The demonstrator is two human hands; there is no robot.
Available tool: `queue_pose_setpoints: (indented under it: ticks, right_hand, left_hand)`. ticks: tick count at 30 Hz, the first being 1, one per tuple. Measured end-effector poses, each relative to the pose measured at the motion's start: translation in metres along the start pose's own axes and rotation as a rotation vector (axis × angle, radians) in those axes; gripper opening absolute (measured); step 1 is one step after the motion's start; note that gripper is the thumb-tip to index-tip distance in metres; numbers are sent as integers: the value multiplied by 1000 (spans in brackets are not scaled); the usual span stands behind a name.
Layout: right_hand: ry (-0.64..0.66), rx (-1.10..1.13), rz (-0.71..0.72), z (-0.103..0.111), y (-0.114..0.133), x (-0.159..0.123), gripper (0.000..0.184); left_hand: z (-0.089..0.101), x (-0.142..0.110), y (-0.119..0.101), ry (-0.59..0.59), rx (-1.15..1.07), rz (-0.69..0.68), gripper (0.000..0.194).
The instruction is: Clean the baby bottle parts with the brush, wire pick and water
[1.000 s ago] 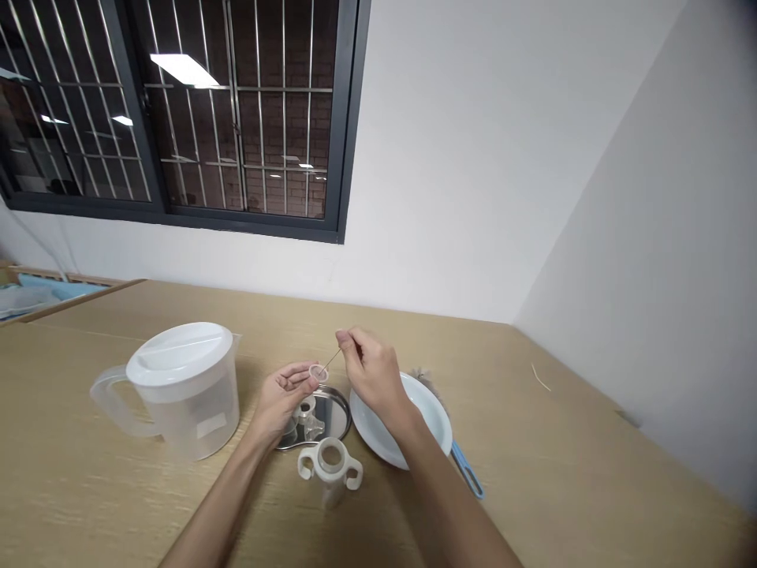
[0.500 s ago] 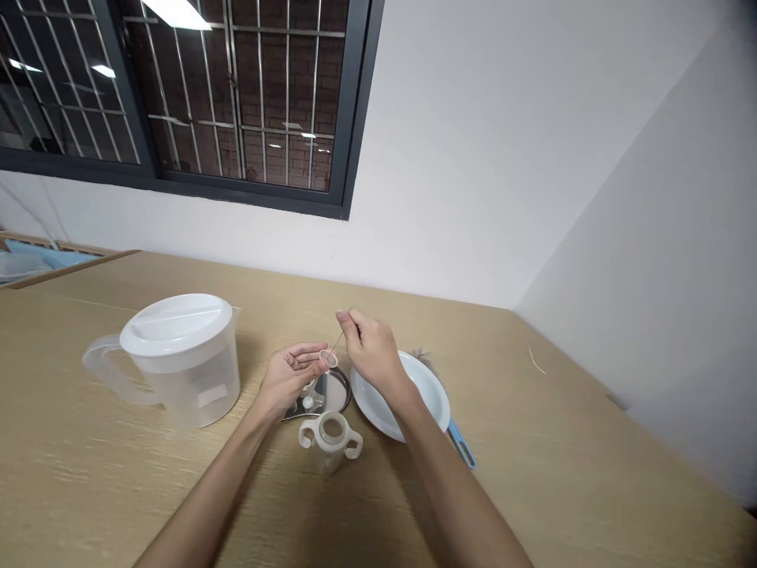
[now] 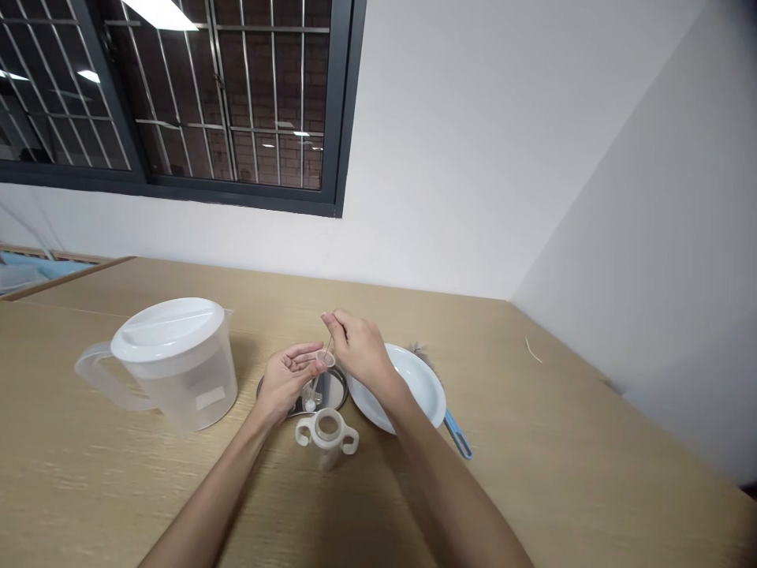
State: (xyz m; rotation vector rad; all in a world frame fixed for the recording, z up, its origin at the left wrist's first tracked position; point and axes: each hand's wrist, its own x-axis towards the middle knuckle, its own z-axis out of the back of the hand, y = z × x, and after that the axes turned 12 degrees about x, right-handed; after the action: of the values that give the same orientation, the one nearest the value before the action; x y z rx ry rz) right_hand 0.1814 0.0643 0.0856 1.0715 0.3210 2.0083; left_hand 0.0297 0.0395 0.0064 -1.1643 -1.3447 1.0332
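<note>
Left hand [image 3: 285, 382] pinches the ring [image 3: 326, 363] above the tray [image 3: 339, 392], partly hiding it; the right hand [image 3: 357, 344] grips a rod [image 3: 330, 344] meeting the ring. Nearer stands the cup [image 3: 328, 442]. Rightward, the right forearm overlaps the bowl [image 3: 421, 385], a brush [image 3: 459, 435] beside it; leftward, the jug [image 3: 180, 371] stands on the bench [image 3: 118, 489].

One head-worn camera looks forward and down from behind and above the hands [image 3: 282, 385], near enough to include the forearms [image 3: 453, 481], with the surface [image 3: 532, 426] around them and wall [image 3: 431, 158] and window [image 3: 334, 118] beyond.
</note>
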Motion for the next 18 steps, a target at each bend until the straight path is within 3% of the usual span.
queue_pose_setpoints:
  ticks: [10,18]
  right_hand:
    - [-119,-124,-1,16,-1,0,42]
    - [-142,-111,25,16,-4,-1,42]
  left_hand:
    - [4,2,-3,20,137,-27,55]
    - [4,0,-9,68,171,-20,53]
